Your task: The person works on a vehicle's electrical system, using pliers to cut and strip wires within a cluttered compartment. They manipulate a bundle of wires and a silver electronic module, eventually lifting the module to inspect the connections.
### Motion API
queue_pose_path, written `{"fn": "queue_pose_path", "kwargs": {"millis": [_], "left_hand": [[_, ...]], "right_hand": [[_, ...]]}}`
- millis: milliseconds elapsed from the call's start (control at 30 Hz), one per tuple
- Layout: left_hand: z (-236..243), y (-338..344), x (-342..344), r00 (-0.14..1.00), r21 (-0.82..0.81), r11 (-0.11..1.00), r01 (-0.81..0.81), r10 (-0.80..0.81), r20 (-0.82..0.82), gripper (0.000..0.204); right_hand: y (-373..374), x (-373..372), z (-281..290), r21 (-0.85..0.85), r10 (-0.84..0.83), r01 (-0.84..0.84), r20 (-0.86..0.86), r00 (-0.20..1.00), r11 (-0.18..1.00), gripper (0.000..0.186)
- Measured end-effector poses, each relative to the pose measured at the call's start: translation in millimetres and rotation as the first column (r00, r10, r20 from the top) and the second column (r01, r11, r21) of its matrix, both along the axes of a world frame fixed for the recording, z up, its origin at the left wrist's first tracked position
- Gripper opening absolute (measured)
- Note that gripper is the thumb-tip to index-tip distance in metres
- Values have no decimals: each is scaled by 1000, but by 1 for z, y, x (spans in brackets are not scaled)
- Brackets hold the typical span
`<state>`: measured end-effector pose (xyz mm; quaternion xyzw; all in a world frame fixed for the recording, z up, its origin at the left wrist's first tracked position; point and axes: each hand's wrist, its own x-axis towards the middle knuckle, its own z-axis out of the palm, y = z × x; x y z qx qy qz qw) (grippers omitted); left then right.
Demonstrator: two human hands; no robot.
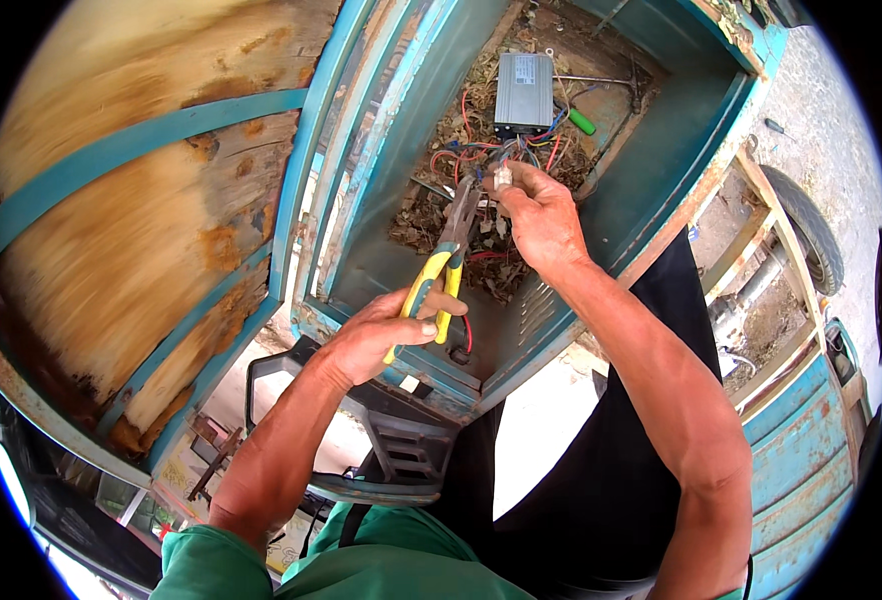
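My left hand [391, 328] is closed round the yellow-and-grey handles of a pair of pliers [441, 255]. The metal jaws point up and away from me, close to my right hand [539, 215]. Thumb and fingers of that hand pinch a small whitish wire connector [503, 176], with wires running from it toward the controller. The grey finned controller box [524, 90] lies beyond both hands, and a bundle of coloured wires [521, 145] comes out of its near end. Whether the plier jaws touch any wire is too small to tell.
Blue metal walls [676, 180] surround the compartment, whose bottom holds dry leaves [416, 220]. A green-handled tool [581, 122] lies beside the controller. To the left stands a raised wooden panel [141, 220] with blue strips. A wheel [806, 230] and a screwdriver [774, 126] are at the right.
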<state>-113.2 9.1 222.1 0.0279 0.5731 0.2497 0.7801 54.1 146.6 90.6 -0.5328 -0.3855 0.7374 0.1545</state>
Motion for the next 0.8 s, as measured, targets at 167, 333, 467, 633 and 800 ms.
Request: {"fn": "queue_pose_path", "kwargs": {"millis": [167,333,467,633,800], "left_hand": [[-15,-3,5,959,-15,975,-222,221,177,61],[3,23,5,1000,-68,998,8,-10,-26,60],[8,27,7,997,-115,993,31,-39,-64,56],[10,33,3,996,-142,989,39,-49,-72,53],[15,38,-2,996,-160,986,41,-54,-74,45]], "right_hand": [[-3,0,0,64,46,-46,3,999,997,35],[-2,2,5,94,49,-54,58,997,994,33],[-4,0,5,160,79,-96,108,991,982,34],[-2,1,16,242,132,-175,187,974,954,33],[0,0,23,271,135,-197,231,964,942,29]]}}
